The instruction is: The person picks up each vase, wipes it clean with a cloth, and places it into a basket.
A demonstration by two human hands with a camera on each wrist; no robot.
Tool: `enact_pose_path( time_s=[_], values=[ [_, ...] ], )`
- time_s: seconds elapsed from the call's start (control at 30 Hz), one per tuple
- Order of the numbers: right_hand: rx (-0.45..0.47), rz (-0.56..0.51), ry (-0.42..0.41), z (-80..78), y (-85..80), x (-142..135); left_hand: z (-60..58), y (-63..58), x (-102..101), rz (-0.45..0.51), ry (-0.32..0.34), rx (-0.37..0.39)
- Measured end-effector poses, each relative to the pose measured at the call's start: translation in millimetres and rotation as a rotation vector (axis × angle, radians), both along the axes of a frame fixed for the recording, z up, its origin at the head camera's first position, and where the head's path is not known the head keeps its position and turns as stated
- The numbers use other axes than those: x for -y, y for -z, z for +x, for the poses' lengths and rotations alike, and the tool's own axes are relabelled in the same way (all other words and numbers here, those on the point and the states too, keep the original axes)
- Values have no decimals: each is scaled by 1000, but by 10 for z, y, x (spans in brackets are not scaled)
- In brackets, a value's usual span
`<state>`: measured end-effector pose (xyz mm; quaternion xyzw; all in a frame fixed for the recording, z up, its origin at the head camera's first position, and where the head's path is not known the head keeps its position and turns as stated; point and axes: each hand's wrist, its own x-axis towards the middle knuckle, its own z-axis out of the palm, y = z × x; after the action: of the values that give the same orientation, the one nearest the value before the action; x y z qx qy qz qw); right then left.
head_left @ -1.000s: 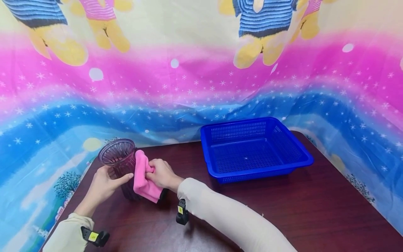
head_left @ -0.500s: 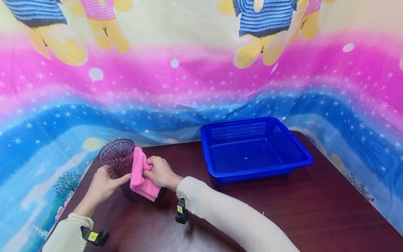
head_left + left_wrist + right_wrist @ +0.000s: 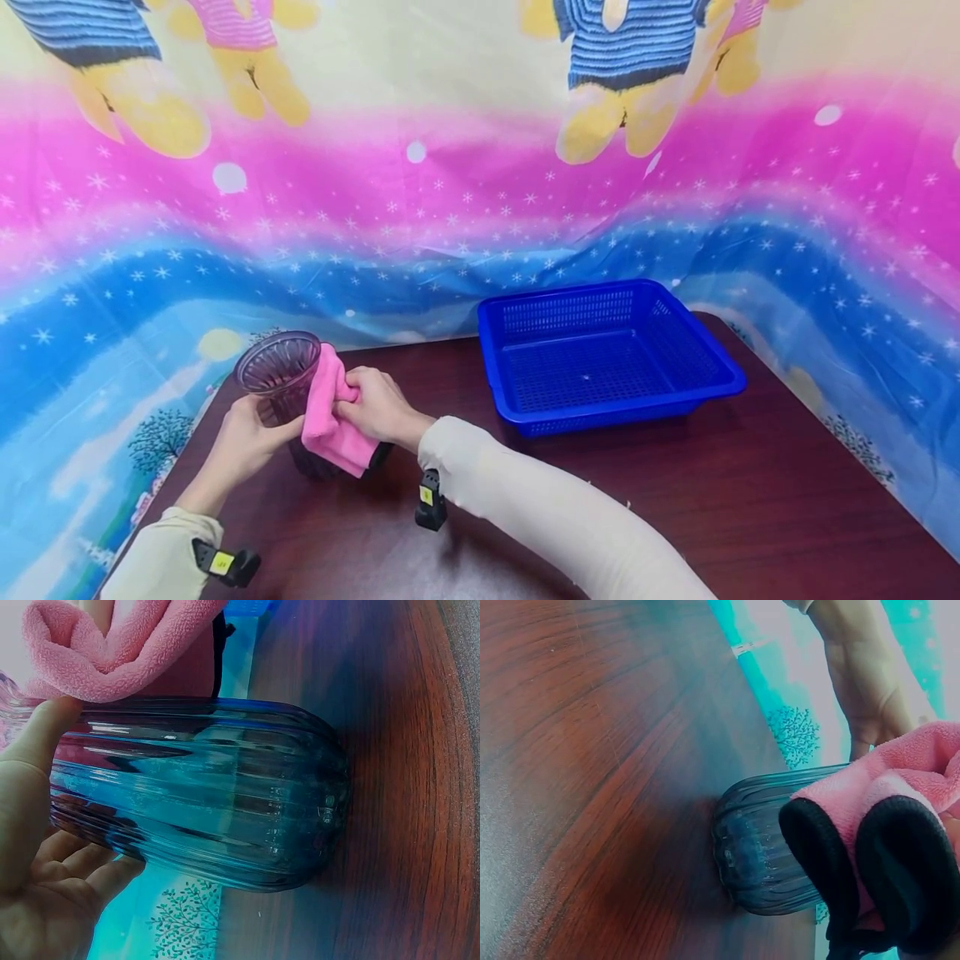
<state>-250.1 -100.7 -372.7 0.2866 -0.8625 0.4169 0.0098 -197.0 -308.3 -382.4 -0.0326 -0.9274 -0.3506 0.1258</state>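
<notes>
A ribbed, purplish see-through glass vase (image 3: 279, 367) with a flared rim stands upright on the left of the table. My left hand (image 3: 243, 437) grips its neck from the left, thumb across the front and fingers round the far side; the left wrist view shows the vase's base (image 3: 300, 795) on the wood. My right hand (image 3: 378, 406) pinches a folded pink towel (image 3: 327, 417) with dark edging and holds it against the vase's right side. In the right wrist view the towel (image 3: 900, 769) covers part of the vase and most of the right hand.
A blue plastic basket (image 3: 611, 408) with perforated walls sits at the back right of the dark wooden table (image 3: 675, 517). Behind the table hangs a colourful printed cloth (image 3: 450, 200). A small black camera is strapped at each wrist.
My right hand has moved slightly left and up, sliding the pink towel further across the vase toward the left thumb. The left hand and vase have stayed in place.
</notes>
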Motion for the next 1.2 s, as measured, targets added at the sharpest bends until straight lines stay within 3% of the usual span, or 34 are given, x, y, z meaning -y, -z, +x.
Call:
enact_pose_path(
  time_s=[0.4,0.77,1.2],
  values=[
    [-40,147,-17,-13,9,36,7,25,18,-9,1,-7],
    [-15,188,-10,-1,19,26,-4,37,17,-3,4,-55],
    [-21,235,-22,-35,170,1,-10,20,-4,20,0,-53]
  ],
)
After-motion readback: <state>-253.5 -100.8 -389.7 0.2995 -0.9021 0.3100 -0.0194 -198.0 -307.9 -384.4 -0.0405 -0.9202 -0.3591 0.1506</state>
